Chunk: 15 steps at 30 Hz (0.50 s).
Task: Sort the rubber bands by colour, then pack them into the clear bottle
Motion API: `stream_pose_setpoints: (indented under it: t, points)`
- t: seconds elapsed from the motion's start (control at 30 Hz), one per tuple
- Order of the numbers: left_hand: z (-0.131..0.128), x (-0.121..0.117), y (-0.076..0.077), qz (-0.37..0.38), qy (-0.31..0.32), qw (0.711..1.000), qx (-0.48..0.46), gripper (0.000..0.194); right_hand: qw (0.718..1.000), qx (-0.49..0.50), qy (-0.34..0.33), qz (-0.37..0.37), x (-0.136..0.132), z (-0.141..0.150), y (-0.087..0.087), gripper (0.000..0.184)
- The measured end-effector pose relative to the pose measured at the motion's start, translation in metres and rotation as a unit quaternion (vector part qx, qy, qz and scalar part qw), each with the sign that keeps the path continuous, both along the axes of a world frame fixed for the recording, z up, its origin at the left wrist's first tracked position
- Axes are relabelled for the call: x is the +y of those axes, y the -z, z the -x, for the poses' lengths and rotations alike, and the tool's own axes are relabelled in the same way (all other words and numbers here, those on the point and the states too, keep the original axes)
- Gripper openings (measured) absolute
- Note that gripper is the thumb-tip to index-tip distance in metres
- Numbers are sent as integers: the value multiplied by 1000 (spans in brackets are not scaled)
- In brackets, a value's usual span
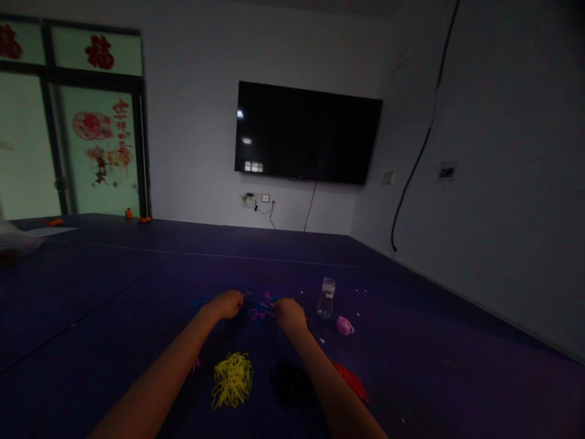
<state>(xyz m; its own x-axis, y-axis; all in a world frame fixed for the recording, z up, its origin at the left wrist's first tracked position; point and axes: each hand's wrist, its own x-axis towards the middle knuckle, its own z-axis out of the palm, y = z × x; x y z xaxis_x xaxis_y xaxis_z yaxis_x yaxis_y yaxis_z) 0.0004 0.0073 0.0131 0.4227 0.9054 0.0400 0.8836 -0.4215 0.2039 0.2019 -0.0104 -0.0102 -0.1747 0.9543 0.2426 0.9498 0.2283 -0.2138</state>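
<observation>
My left hand point(231, 301) is closed in a pinch, and a small pale pinkish loop point(247, 293) shows at its fingertips. To its right, my right hand point(289, 313) has its fingers curled down at the edge of a scatter of small pink and blue loops point(260, 311); whatever they may pinch is too small to make out. A few blue loops point(194, 303) lie left of my left hand. Closer to me are a tangled pile of yellow bands point(232, 379), a black pile point(289, 383) and a red pile point(351, 381), partly behind my right forearm.
Right of my hands, a clear bottle point(326, 299) stands uncapped beside a pink cap point(344, 325). Small white scraps point(322, 341) dot the dark blue surface point(434, 353). Orange objects point(144, 219) sit at the far left edge. A black cable point(414, 164) hangs along the right wall.
</observation>
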Motion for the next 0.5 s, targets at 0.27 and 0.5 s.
stream_pose_setpoints:
  t: [0.27,0.5]
  points:
    - [-9,-4,-7,-2,50,999,19,29,998,-60,-28,-13,-1,2,1,31]
    - [-9,-8,0,12,36,998,43,31,995,-86,-42,-20,-3,4,2,39]
